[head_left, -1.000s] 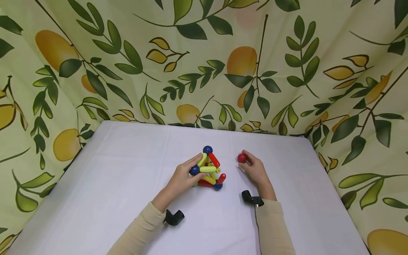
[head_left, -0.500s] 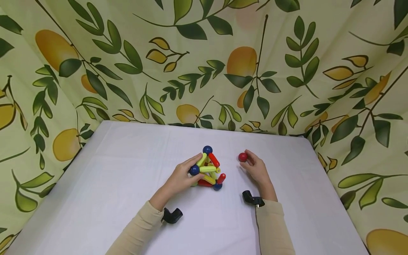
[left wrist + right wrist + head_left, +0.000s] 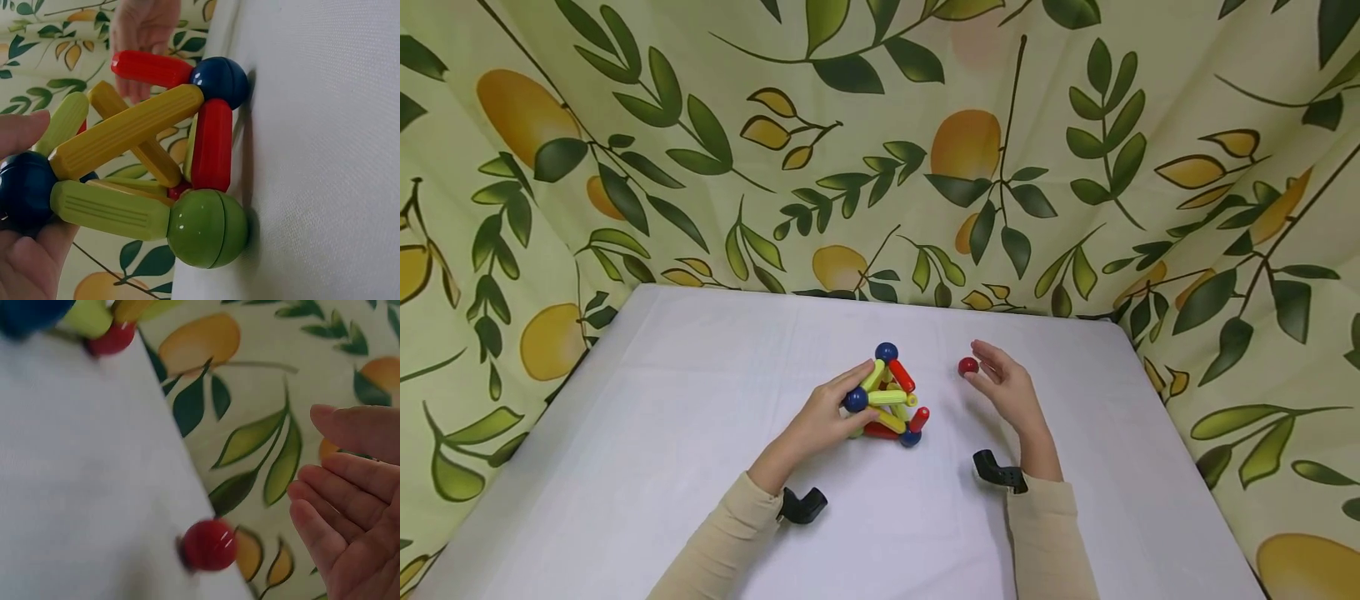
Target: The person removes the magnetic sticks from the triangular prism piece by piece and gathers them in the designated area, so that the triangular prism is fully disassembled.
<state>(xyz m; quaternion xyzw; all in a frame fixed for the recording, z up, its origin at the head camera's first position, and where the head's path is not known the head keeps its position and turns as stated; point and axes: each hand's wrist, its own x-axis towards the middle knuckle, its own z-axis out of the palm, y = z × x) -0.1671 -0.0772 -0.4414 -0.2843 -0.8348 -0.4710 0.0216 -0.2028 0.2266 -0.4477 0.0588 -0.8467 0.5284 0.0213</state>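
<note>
A frame of magnetic building rods (image 3: pixel 887 398) in yellow, lime and red, joined by balls, stands on the table left of the right hand. My left hand (image 3: pixel 820 421) pinches a blue ball (image 3: pixel 856 399) at its left corner between thumb and fingers. In the left wrist view a green ball (image 3: pixel 208 229) and another blue ball (image 3: pixel 220 82) sit low against the cloth. One red rod (image 3: pixel 153 69) sticks out with a free end. A loose red ball (image 3: pixel 210 545) lies on the table; my right hand (image 3: pixel 356 519) hovers beside it, fingers extended and holding nothing.
A white cloth covers the table (image 3: pixel 700 375). Behind it and at the sides hangs a curtain (image 3: pixel 865 100) printed with leaves and fruit. Black wrist cameras (image 3: pixel 803 505) are strapped to both wrists.
My right hand has let go of the red ball and drawn back a little, up and to the right, its fingers spreading. My left hand still holds the frame in place.
</note>
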